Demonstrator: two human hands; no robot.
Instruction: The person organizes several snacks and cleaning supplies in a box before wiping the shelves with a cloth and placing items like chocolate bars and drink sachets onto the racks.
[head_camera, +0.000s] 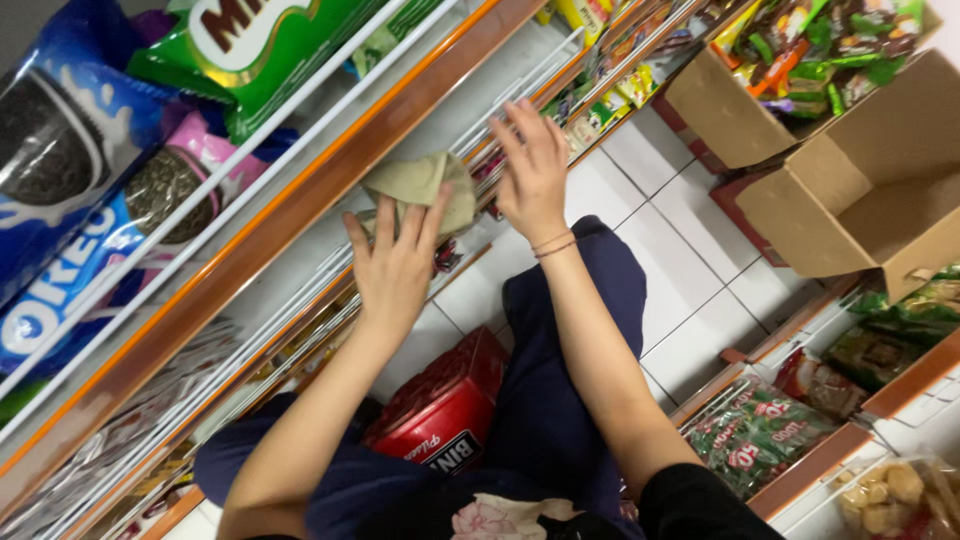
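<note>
Head view, tilted, person crouched on white tile floor (690, 290) in a shop aisle. Left hand (395, 265) is raised to the shelf (300, 190), fingers spread, pressing a beige cloth (425, 185) against the white shelf surface; fingertips overlap the cloth's lower edge, the rest of the cloth bunches above them. Cannot tell if the thumb pinches the cloth, palm side is hidden. Right hand (530, 165) sits just beside the cloth on its right, fingers loosely extended and empty, seen from the back; whether the fingertips touch the shelf wire is unclear. Thin bracelets (552, 245) on that wrist.

Blue cookie packs (60, 150) and a green bag (260, 40) fill the upper shelf, both cut off by the frame edge. Red tin (445, 420) rests between the knees, partly hidden by the left forearm and dark trousers (570, 380). Open cardboard box (870, 190) on the floor at right, interior mostly unseen. Another box of mixed snack packets (820, 45) behind, contents too small to sort. Lower shelf items blurred.
</note>
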